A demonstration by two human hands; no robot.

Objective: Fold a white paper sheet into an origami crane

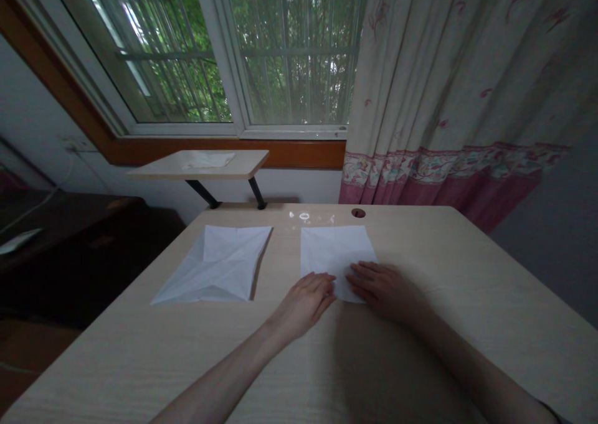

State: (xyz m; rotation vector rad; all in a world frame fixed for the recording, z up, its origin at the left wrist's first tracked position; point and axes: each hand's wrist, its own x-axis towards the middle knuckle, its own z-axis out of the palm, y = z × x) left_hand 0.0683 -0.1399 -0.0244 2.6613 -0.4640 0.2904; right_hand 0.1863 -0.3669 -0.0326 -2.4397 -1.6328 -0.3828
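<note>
A white sheet of paper point(334, 246) lies flat on the desk, straight ahead of me. My left hand point(311, 296) rests on its near left part with the fingers stretched out and lying flat. On its right side, my right hand point(385, 290) presses down, fingers extended and slightly apart. Both hands cover the sheet's near corners in part. To the left lies a second white sheet point(228, 259) with crossing creases and partly raised edges; neither hand touches it.
The pale wooden desk point(140, 362) carries a small raised shelf point(163, 164) on black supports at the back left, with a white folded piece point(208, 160) on it. A round cable hole point(358, 213) sits near the back edge. Behind are a window and a curtain point(420, 131).
</note>
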